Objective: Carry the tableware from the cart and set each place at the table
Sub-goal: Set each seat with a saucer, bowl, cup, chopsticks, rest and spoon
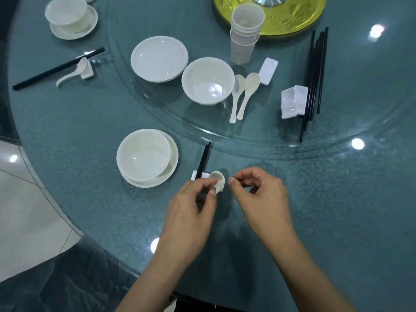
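Left hand [191, 208], right hand [262, 194]: both bare. Forearms [299, 262] bare up to frame edge at 6 o'clock, uncovered throughout. Fingernails [231, 181] short, trimmed.

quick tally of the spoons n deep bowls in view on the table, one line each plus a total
spoons: 4, one of them in the grip of the left hand
deep bowls: 3
total: 7
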Tool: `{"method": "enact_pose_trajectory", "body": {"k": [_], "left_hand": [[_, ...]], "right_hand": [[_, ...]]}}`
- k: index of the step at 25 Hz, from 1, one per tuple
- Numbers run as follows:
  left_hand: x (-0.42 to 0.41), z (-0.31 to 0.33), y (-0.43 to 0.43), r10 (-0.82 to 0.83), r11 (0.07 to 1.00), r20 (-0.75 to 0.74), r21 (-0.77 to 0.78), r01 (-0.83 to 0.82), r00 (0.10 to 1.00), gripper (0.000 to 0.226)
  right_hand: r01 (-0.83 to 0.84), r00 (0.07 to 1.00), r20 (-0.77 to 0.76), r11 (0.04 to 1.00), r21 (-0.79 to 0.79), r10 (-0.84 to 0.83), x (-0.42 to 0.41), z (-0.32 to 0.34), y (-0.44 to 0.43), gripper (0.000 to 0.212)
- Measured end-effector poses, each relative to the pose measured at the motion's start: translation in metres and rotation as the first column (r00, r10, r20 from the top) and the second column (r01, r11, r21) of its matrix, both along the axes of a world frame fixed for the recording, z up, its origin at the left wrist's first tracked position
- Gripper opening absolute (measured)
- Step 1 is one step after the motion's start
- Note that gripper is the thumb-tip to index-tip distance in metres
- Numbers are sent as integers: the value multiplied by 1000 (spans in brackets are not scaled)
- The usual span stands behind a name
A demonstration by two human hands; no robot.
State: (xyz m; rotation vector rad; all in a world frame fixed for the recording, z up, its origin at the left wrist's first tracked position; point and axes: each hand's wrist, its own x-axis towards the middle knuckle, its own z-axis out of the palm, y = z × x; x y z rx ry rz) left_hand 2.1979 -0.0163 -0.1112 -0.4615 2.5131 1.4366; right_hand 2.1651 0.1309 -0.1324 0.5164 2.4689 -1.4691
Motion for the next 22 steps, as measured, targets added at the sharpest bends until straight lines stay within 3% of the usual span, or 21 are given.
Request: {"method": "enact_pose_trajectory", "body": {"k": [22], "left_hand": [[-161,43,36,-41,999,-267,17,47,963,18]], "right_hand": [[60,967,-249,998,32,-51,-156,60,35,9]]}}
